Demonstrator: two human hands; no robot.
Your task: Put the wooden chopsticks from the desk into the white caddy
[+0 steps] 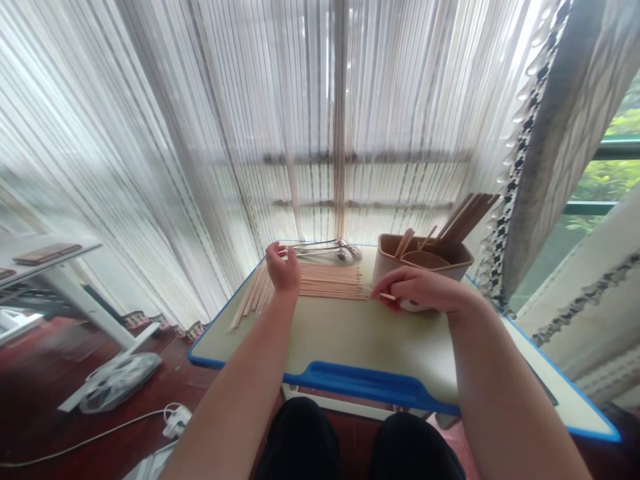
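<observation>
My left hand (284,268) is over the left part of the table, fingers loosely curled and thumb apart, with no held thing visible. Right behind it lie metal spoons (345,253), their handles reaching toward my fingers; contact is unclear. Pale wooden chopsticks (333,281) lie side by side to its right, and more chopsticks (253,293) slant at its left. My right hand (417,288) is closed on a thin pale stick (387,296), mostly hidden by the fingers. This hand is in front of a beige utensil holder (385,257) containing light sticks and a bundle of darker chopsticks (467,217).
The pale table (345,333) has a blue rim and a blue front tray (365,383). Sheer curtains (310,120) hang close behind it. At left are a white table (60,257), a plastic bag (120,380) and a cable with a plug (176,421).
</observation>
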